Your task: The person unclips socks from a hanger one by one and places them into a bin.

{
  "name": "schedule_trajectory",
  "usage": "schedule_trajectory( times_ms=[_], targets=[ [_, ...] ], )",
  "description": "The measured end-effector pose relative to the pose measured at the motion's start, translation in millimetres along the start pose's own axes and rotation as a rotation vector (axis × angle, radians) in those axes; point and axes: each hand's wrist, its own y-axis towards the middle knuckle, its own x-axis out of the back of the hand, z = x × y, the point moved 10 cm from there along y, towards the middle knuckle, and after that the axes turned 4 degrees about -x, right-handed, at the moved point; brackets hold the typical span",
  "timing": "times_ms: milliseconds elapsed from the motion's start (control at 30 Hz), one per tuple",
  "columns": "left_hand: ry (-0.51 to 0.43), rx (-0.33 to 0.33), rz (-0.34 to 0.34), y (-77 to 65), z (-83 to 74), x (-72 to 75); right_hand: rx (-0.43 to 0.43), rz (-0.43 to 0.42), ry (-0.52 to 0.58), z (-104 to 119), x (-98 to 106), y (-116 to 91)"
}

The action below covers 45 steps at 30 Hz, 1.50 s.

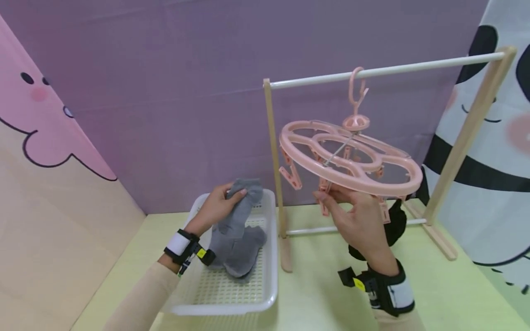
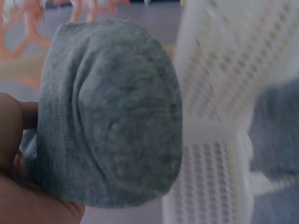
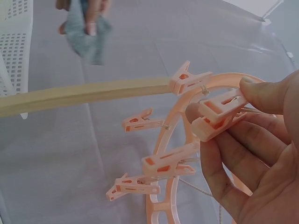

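Observation:
Over the white basket [image 1: 269, 276], my left hand [image 1: 217, 207] pinches a grey sock [image 1: 238, 214] by its upper part. The left wrist view has the sock [image 2: 121, 112] close up, thumb and fingers at its edge. My right hand [image 1: 360, 225] holds a pink clothespin [image 1: 324, 197] under the rim of a round pink drying hanger [image 1: 352, 184]. In the right wrist view this clothespin [image 3: 219, 114] sits between thumb and fingers. More grey socks [image 1: 244, 250] lie in the basket. Several other pink clothespins [image 3: 170, 161] dangle from the hanger.
The hanger hooks over the white bar [image 1: 414, 69] of a rack with wooden posts [image 1: 468, 138]. A black cloth item [image 1: 397, 224] hangs below the hanger, behind my right hand. The rack and basket stand on a pale yellow table [image 1: 314, 294] before a purple backdrop [image 1: 186, 115].

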Motion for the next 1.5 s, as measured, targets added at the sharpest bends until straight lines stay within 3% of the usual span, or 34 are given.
schedule_trajectory(
  times_ms=[133,267,433,567,667,833,1033,1200,1500],
  targets=[
    [-0.043,0.109,-0.048,1.2,32.2,7.9,-0.029,0.008,0.001,-4,0,-2],
    [-0.038,0.148,-0.044,2.1,44.8,8.4,-0.033,0.013,-0.015,-5,2,-2],
    [0.017,0.185,0.033,5.5,53.8,-0.4,-0.050,0.019,-0.038,-6,3,-2],
    [0.048,0.260,0.124,5.5,70.0,-11.7,-0.073,0.025,-0.048,-8,3,-3],
    [0.080,0.292,0.145,4.5,81.5,-15.5,-0.083,0.035,-0.041,-9,2,-3],
    [0.130,0.314,0.135,-1.3,98.3,-16.1,-0.066,0.039,-0.035,-8,2,-4],
    [0.244,0.338,0.182,-5.4,118.7,-24.9,-0.046,0.024,-0.030,-8,7,-1],
    [0.340,0.295,0.212,-9.7,123.8,-30.1,-0.061,0.025,-0.031,-8,7,-1],
    [0.444,0.332,0.241,-19.2,131.1,-28.7,-0.047,0.025,-0.029,-7,6,-2]
  ],
)
